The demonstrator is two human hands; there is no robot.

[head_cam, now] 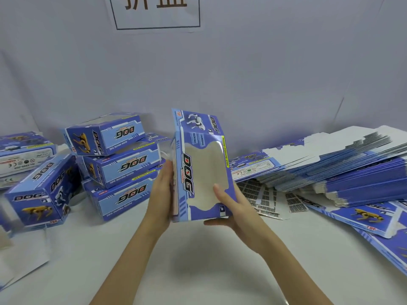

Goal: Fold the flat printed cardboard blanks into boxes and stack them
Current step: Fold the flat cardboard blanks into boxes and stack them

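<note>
Both hands hold one box (199, 170) upright above the white table (198, 271), at the middle of the scene. The left hand (160, 194) lies flat against the box's left side, fingers straight and pressed to the cardboard. The right hand (231, 208) cups the lower right corner, thumb laid on the front face at the window's edge and fingers reaching under the bottom edge.

The held box is blue and light blue, standing on its short end, with a large wavy-edged window cut in its front. "DOG" runs sideways in black beside the window, a yellow-green strip runs down the right of it, and a white robot dog is printed on the top panel, which tilts back.

Left of the hands is a stack of three folded boxes (120, 159), one above the other, their "DOG" lettering upside down. Nearer and further left one more box (39, 190) stands on end showing a yellow dog, and another box (24, 150) lies at the far left; more may be cut off at the edge.

To the right a thick fanned pile of flat blanks (343, 168) lies on the table, too many to count, with a few loose blanks (370, 216) spread nearer. A sign (157, 12) with large characters hangs on the pale backdrop (264, 73).
</note>
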